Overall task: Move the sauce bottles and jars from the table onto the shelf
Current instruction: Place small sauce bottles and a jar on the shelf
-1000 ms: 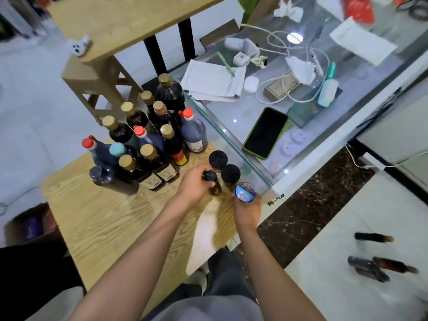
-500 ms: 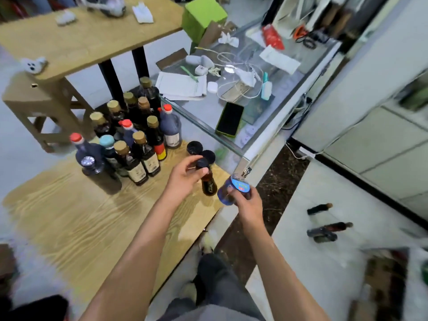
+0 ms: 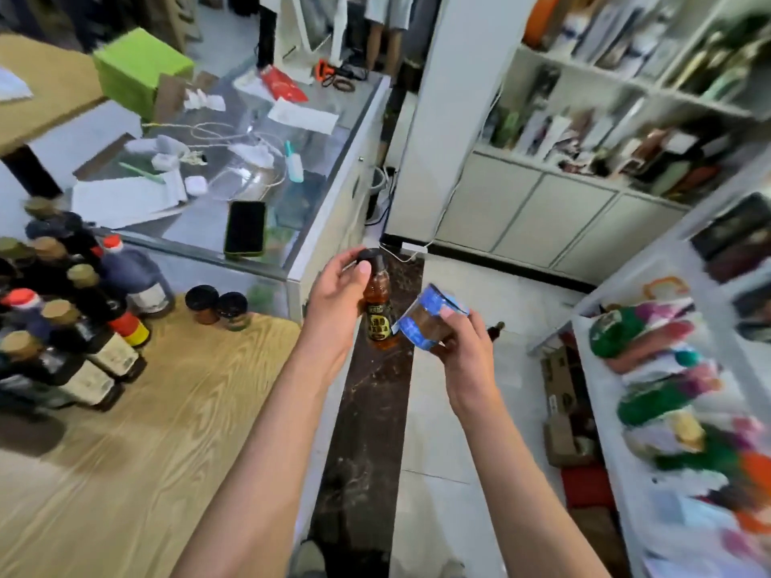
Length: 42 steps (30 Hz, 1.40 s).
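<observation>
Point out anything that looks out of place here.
A small dark bottle lies on the pale floor just beyond the right hand, instead of on the wooden table. Nothing looks spilled.

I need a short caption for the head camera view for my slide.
Left hand holds a small amber bottle, right hand a blue-labelled jar, both off the wooden table, near white shelves.

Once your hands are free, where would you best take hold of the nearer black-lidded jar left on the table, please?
Probably by the black lid of the jar, coming from above: it stands upright with another jar close on its left, so fingers fit best over the top.
</observation>
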Available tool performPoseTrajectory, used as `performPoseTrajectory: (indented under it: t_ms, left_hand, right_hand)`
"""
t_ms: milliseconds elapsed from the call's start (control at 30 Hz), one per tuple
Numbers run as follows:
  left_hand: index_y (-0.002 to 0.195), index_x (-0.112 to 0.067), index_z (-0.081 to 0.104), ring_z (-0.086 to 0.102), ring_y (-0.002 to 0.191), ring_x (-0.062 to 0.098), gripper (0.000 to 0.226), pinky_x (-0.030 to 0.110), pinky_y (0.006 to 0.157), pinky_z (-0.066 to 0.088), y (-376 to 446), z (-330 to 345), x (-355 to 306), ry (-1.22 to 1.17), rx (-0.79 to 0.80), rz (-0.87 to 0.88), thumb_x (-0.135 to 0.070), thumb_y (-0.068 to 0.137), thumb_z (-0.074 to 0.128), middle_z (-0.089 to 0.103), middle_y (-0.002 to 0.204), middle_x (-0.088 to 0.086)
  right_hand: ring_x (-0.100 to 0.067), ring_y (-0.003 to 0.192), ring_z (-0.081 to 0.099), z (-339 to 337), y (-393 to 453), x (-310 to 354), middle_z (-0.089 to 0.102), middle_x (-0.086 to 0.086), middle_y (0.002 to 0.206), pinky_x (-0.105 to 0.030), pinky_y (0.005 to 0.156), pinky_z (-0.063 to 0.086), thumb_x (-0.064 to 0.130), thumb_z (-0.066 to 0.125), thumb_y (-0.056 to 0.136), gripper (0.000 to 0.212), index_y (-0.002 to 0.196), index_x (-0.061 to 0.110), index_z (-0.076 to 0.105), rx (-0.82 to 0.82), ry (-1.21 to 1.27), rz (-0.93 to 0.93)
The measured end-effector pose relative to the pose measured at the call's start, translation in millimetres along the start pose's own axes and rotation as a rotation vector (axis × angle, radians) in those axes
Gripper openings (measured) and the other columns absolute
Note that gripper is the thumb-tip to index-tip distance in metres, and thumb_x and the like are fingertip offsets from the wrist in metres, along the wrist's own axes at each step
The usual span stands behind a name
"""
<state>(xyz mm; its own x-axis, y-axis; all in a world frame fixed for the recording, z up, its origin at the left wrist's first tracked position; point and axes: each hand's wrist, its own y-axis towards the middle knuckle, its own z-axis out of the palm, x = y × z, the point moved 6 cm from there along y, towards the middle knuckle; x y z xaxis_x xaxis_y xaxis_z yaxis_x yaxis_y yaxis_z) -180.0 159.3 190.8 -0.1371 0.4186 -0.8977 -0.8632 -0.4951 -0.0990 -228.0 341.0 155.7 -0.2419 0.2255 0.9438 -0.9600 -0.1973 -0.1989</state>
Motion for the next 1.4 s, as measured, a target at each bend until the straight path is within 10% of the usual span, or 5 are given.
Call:
performPoseTrajectory:
  t_ms: [233,367,733,1400]
  left_hand:
    - [0.124,-0.009,0.058,0.059,0.097,0.027,0.029,0.056,0.097,0.045,-35,168,31,0.038,0.261,0.013,-0.018,0.096,0.055,0.065,0.111,0.017]
    - [0.117,-0.029,0.062,0.062,0.096,0.028,0.025,0.041,0.083,0.052,-78,279,58,0.048,0.418,0.006,-0.016,0.099,0.051,0.066,0.107,0.015]
    - [0.114,-0.026,0.062,0.068,0.093,0.020,0.024,0.034,0.078,0.055,-226,555,119,0.082,0.736,0.046,-0.015,0.101,0.045,0.069,0.108,0.008]
    - [0.108,-0.031,0.063,0.067,0.099,0.024,0.022,0.052,0.096,0.051,-393,848,188,0.026,1.236,0.083,-0.016,0.100,0.050,0.071,0.105,0.004]
  right_hand:
    - [-0.029,0.071,0.054,-132,-22,75,0.060,-0.025,0.101,-0.027,0.051,0.040,0.054,0.057,0.073,0.069,0.115,-0.002,0.057,-0.137,0.112,-0.040]
    - [-0.026,0.065,0.054,-225,-52,121,0.068,-0.008,0.074,-0.032,0.057,0.032,0.050,0.051,0.090,0.038,0.085,0.019,0.072,-0.172,0.190,-0.119]
    - [-0.027,0.097,0.071,-479,-149,243,0.071,-0.014,0.113,-0.031,0.074,0.057,0.035,0.074,0.081,0.057,0.127,0.008,0.055,-0.440,0.125,-0.404]
    - [-0.024,0.089,0.073,-743,-291,389,0.075,-0.009,0.096,-0.034,0.077,0.060,0.017,0.074,0.087,0.030,0.114,0.010,0.063,-1.051,-0.357,-0.759]
